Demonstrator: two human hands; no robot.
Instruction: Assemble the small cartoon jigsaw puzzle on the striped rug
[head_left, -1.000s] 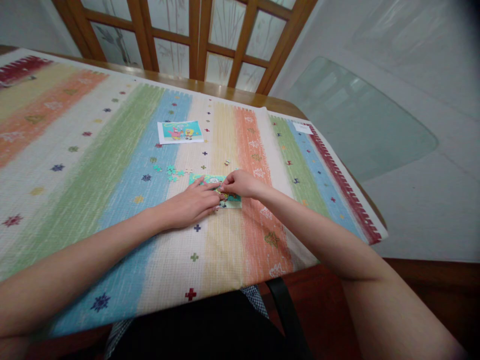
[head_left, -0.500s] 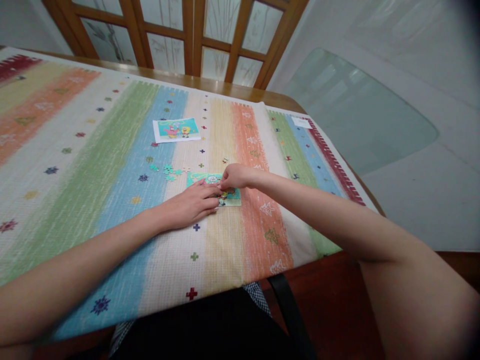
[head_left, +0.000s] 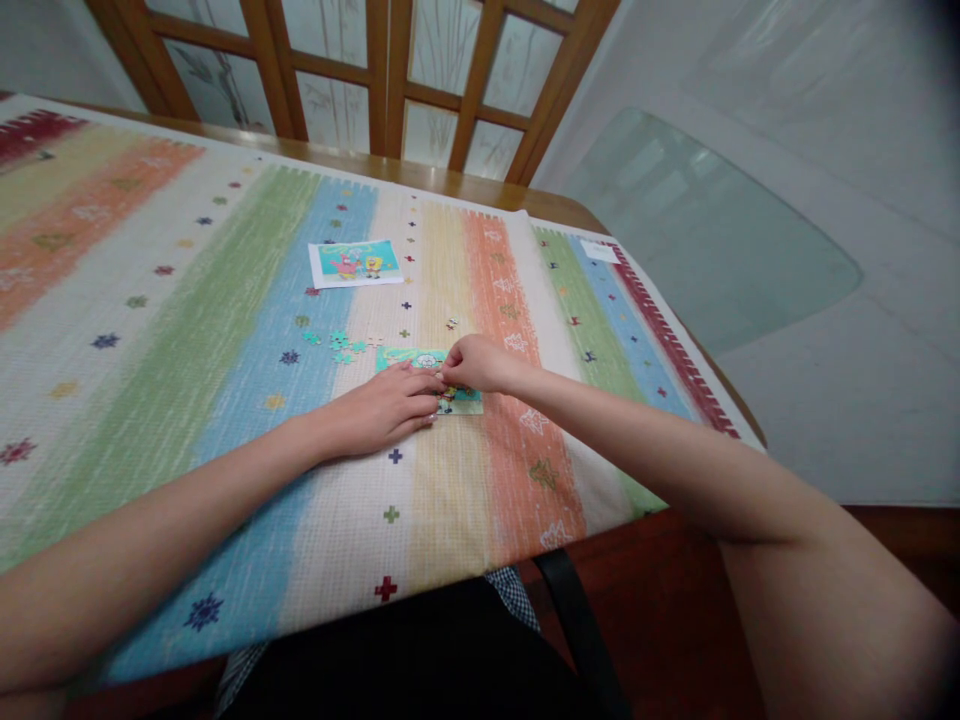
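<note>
A small, partly assembled jigsaw puzzle (head_left: 409,357) in teal and yellow lies on the striped cloth (head_left: 225,330). My left hand (head_left: 379,405) lies flat on its near left part, fingers stretched toward the middle. My right hand (head_left: 474,364) is curled over the puzzle's right half, its fingertips pinched together at the surface; what they pinch is too small to make out. Several loose teal pieces (head_left: 339,345) are scattered just left of the puzzle.
A printed reference picture (head_left: 355,262) lies farther back on the blue stripe. One stray piece (head_left: 453,323) sits behind the puzzle. The table's wooden edge (head_left: 450,183) runs along a lattice door. A glass panel (head_left: 697,240) leans on the floor at the right.
Both hands have stayed on the puzzle; my right hand shifted slightly over its right half. The view itself moved a little.
</note>
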